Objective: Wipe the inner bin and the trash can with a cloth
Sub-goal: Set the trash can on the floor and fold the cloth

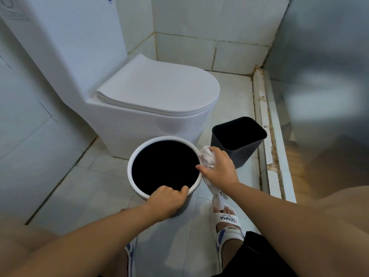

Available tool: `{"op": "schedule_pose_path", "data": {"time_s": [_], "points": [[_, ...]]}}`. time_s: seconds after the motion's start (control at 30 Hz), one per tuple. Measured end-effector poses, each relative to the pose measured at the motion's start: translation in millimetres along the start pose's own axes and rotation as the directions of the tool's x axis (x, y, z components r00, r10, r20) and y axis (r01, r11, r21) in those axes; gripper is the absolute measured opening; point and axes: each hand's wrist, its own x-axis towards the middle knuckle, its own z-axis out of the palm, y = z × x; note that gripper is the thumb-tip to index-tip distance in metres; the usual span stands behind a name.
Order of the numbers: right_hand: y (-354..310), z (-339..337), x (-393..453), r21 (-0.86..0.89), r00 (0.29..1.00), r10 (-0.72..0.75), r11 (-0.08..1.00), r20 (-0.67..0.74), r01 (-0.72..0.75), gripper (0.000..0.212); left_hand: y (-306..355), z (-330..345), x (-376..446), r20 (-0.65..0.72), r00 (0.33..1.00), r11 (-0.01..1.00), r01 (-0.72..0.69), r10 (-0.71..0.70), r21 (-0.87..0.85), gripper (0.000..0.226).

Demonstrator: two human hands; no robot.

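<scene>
A round white trash can (137, 149) with a dark inside stands on the tiled floor in front of me. My left hand (166, 201) grips its near rim, thumb hooked over the edge. My right hand (218, 169) presses a crumpled white cloth (206, 157) against the can's right rim; a twisted tail of the cloth hangs down below the hand. A dark grey square inner bin (238, 134) stands upright on the floor just right of the can, behind my right hand.
A white toilet (157, 92) with its lid down stands directly behind the can. Tiled walls close the corner at the back. A raised white threshold (267, 136) and a frosted panel run along the right. My sandalled feet (226, 220) are below the can.
</scene>
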Motion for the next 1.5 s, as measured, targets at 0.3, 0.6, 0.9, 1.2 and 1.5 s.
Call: {"op": "schedule_pose_path", "data": {"time_s": [0.3, 0.6, 0.9, 1.2, 1.5], "points": [[3, 5, 3, 0.054, 1.0, 0.009, 0.999, -0.008, -0.009, 0.066, 4, 16, 2, 0.05, 0.998, 0.996, 0.049, -0.045, -0.069, 0.033], [-61, -54, 31, 0.181, 0.994, -0.04, 0.982, -0.097, 0.058, 0.052, -64, -100, 55, 0.059, 0.891, 0.614, 0.356, -0.45, -0.704, 0.036], [-175, -134, 78, 0.287, 0.916, -0.395, 0.871, -0.075, 0.399, 0.029, -138, -235, 68, -0.243, 0.838, 0.552, 0.081, -0.489, -0.83, 0.038], [-216, -145, 97, 0.572, 0.895, -0.434, 0.709, -0.106, 0.412, 0.031, -171, -264, 62, -0.232, 0.781, 0.192, -0.145, -0.579, -0.971, 0.054], [-224, -137, 117, 0.529, 0.917, -0.391, 0.763, -0.079, 0.371, 0.031, -184, -271, 77, -0.322, 0.649, 0.298, -0.151, -0.689, -0.943, 0.024]]}}
